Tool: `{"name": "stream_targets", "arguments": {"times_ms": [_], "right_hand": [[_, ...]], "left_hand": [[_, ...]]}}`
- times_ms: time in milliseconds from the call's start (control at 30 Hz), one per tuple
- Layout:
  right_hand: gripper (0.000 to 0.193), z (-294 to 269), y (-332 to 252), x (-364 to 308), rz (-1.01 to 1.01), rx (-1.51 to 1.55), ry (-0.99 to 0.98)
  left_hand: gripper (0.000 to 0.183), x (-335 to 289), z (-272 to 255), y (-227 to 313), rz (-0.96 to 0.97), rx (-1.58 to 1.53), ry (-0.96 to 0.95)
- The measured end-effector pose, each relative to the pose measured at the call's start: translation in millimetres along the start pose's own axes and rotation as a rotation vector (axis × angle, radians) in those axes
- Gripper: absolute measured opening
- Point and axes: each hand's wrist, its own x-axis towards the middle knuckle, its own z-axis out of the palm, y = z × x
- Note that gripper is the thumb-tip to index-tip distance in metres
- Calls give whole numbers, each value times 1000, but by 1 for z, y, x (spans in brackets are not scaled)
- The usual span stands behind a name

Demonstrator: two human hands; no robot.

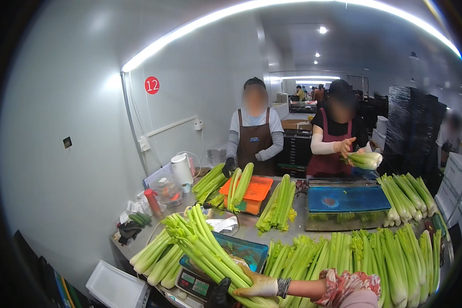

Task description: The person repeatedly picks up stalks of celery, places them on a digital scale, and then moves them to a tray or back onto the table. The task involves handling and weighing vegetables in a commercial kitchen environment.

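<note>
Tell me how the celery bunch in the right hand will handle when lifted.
The celery bunch is probably fairly stiff, running nearly straight beyond the right hand. Its splayed leafy tops likely flop a little and may tear.

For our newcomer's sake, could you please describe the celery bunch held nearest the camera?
On the metal table, find the nearer blue tray. Slanting across it is the celery bunch. Unlike the stalks lying alongside, it's in the person's right hand.

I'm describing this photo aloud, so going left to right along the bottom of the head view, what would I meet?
White tub, left-side celery pile, black-gloved left hand, pale-gloved right hand, red-and-white patterned sleeve, far-right celery.
</note>
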Motion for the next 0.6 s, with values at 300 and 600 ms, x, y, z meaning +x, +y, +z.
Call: {"name": "stream_targets", "arguments": {"times_ms": [300, 600], "right_hand": [[115, -7, 4, -2, 16, -101, 38], [114, -5, 0, -8, 87, -34, -20]], "left_hand": [[66, 5, -7, 0, 23, 70, 23], [54, 1, 6, 4, 0, -26, 45]]}}
